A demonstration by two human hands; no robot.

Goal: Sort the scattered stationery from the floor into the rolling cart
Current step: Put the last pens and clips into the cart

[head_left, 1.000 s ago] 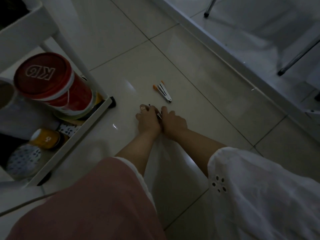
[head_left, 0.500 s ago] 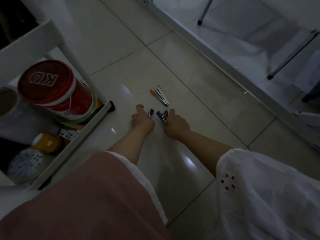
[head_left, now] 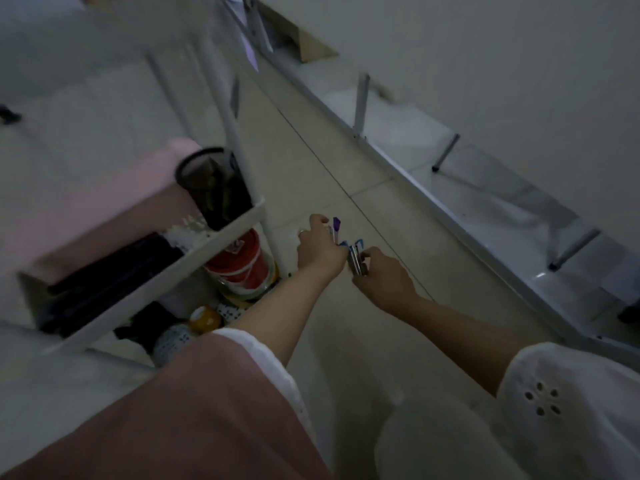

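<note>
Beside the cart (head_left: 221, 233), above the floor, the 2 hands meet. The left hand (head_left: 320, 249) curls its fingers round an upright purple-tipped piece (head_left: 336, 225). The right hand (head_left: 382, 278) pinches a silver bundle (head_left: 356, 259) with blue tips, touching the left hand. The cart's upper tray holds a black cup (head_left: 214, 188). A red tub (head_left: 242, 261) sits on the tray below.

**Dim indoor room, most likely a home**

We're low over glossy pale floor tiles (head_left: 346, 341) with thin grout lines, and a plain white wall (head_left: 485, 64) rises behind. On the left is a white rolling cart (head_left: 194, 251), its shelves packed with a mesh pen cup (head_left: 214, 188), a red tub (head_left: 242, 261) and pink cloth (head_left: 104, 202). Slim metal furniture legs (head_left: 446, 152) stand on a raised white ledge, with a cardboard box (head_left: 308, 46) beyond.
</note>
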